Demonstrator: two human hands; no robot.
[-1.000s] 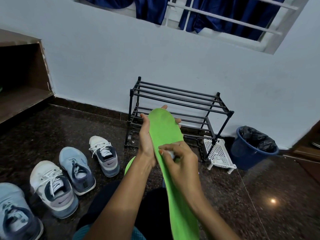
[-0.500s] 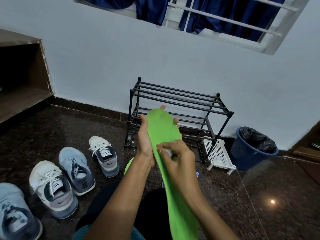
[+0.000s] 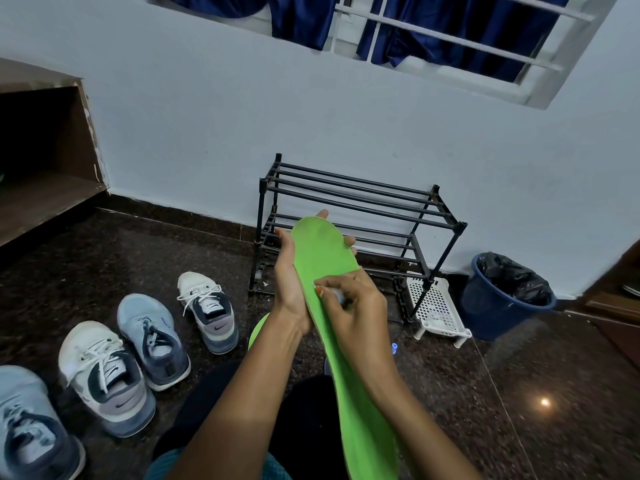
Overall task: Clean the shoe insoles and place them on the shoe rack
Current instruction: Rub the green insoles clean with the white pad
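A small pale object, too blurred to identify, is pinched in the curled fingers of the right hand and pressed onto a green insole. This insole is gripped from behind by the left hand. A 2nd insole lies on the floor. No insole is seen on the shoe rack, so cleaning is judged unfinished and placing not begun.

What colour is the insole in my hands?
Bright green; the long flat insole shows best in the head view.

The shoe rack is black. The insole in front of it is bright green. The bin right of it is blue.
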